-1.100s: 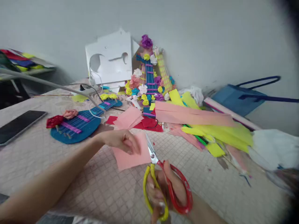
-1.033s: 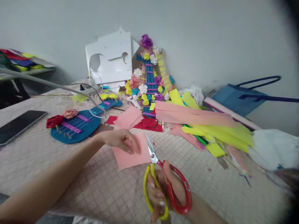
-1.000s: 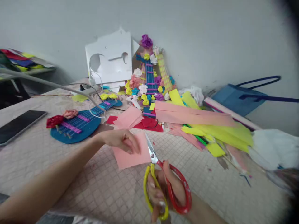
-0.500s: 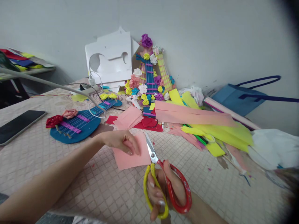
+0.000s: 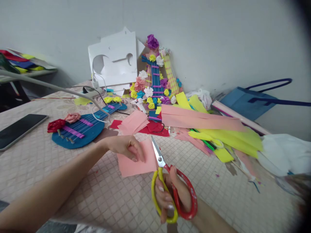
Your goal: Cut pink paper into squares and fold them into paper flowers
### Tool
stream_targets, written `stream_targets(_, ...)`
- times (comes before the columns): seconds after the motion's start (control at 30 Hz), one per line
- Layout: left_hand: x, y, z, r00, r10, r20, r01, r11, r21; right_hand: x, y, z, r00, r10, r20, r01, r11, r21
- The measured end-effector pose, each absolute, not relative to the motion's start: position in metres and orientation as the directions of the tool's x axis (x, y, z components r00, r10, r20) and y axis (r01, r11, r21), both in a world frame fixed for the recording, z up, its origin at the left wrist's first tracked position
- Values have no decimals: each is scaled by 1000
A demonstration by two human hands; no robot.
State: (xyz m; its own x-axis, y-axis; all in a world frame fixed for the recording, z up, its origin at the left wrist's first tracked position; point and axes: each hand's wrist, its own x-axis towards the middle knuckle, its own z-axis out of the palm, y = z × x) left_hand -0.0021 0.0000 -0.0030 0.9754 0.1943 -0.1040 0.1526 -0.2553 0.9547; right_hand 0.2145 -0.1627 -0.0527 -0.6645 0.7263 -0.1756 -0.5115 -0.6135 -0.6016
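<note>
A square of pink crepe paper (image 5: 148,158) lies on the table in front of me. My left hand (image 5: 126,147) rests on it with curled fingers, the fingertips holding the paper down. Along the paper's right edge runs a pair of scissors (image 5: 159,159), its blades nearly together and pointing away from me. My right hand (image 5: 167,191) grips the scissors, with fingers through the yellow loop and the thumb at the red loop. Just beyond the left hand, a stack of pink paper pieces (image 5: 133,122) lies over red paper (image 5: 155,127).
A blue toy guitar (image 5: 94,136) with paper flowers lies at left, near a phone (image 5: 26,129). Flower-covered guitars (image 5: 155,77) lean at the wall beside a glue gun (image 5: 139,104). Pink strips (image 5: 201,119) and yellow strips (image 5: 233,140) spread right, before a blue bag (image 5: 247,100).
The scissors' loops have drawn slightly closer together, and the right hand has shifted a little. The left hand and the pink paper stay nearly in place.
</note>
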Motion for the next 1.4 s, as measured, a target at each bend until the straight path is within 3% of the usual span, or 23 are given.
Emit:
stream_targets(0.1, -3, 4, -4, 970, 223, -100, 149, -214, 965, 223, -155, -48, -544, 812, -211, -510, -519, -686)
stream_targets(0.17, -3, 6, -4, 957, 285, -53, 112, -196, 974, 232, -145, -40, -361, 906, -220, -463, -379, -801)
stream_targets(0.33, 3, 6, -12, 855, 519, 19, 73, -157, 985, 248, -106, -23, 4, 990, -144, -61, -143, -988)
stream_targets(0.4, 7, 3, -16, 819, 573, -23, 99, -103, 990, 247, -94, -24, 16, 994, -107, -1, -107, -994)
stream_targets(0.53, 16, -4, -22, 780, 621, -73, 144, -64, 987, 234, -87, -39, 31, 998, -57, -111, -54, -992)
stream_targets(0.73, 24, -9, -27, 688, 725, 32, 214, -246, 945, 226, -88, -45, 99, 990, -99, -198, -78, -977)
stream_targets(1.1, 17, 15, -45, 525, 851, 24, 279, -199, 939, 225, -90, -34, 153, 979, -134, -111, -118, -987)
stream_targets(1.4, -12, 77, -40, 219, 959, 180, 482, -266, 835, 226, -88, -43, 157, 980, -121, -145, -99, -985)
